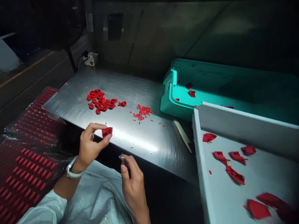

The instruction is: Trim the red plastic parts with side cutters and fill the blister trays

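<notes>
The left hand (90, 147) is pinching a red plastic piece (107, 132) between thumb and fingertips, its grip nearly closed, holding the piece just above the counter's (140, 87) front edge. Just below and to the right, the right hand (133, 183) is clasping a small dark tool (123, 161), its tip pointing up toward the piece, not touching. Farther right, red scraps (235, 158) are lying in a white tray (245, 121).

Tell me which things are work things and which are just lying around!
For the work:
left hand pinching a jagged red plastic piece
right hand holding a small dark tool
heap of red plastic pieces on the shiny steel table

Just lying about:
pale flat strip
white plug box
</notes>
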